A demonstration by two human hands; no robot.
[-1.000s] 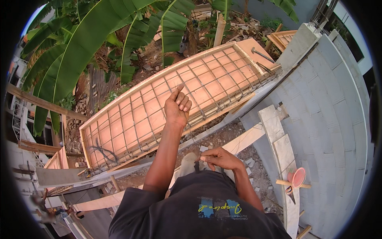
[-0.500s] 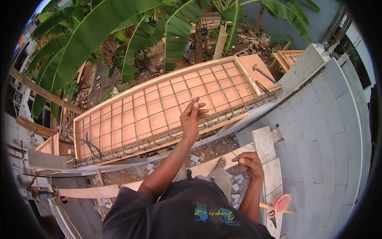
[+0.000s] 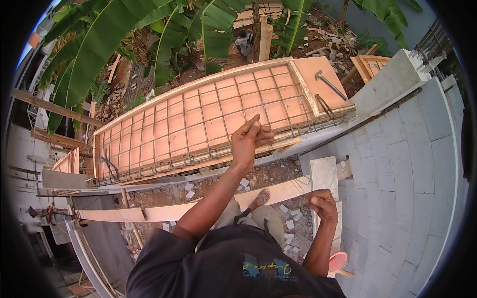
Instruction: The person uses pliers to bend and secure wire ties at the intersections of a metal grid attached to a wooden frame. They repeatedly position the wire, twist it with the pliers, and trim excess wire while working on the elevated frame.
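Observation:
My left hand (image 3: 247, 144) is raised over the near long edge of a rebar grid (image 3: 213, 119), thumb and forefinger pinched together and the other fingers loosely bent. Faint thin strands, seemingly wire, show around its fingers. Lower and to the right, my right hand (image 3: 323, 204) is closed in a pinch; fine wire strands (image 3: 296, 185) run out to its left. The grid of crossed bars lies inside a long shallow wooden formwork box (image 3: 194, 85) with an orange-brown panel floor. Dark bent wires (image 3: 110, 166) rest at the grid's left end.
A hammer (image 3: 330, 85) lies on the panel's right end. A grey block wall (image 3: 402, 164) curves along the right, a pink plastic container (image 3: 338, 263) beside it. Planks (image 3: 189, 210) and rubble lie below by my feet. Banana leaves (image 3: 124, 44) overhang the far side.
My view has shifted, so the formwork sits a little higher. Both hands appear slightly further right, still pinched. More of the ground by my feet shows.

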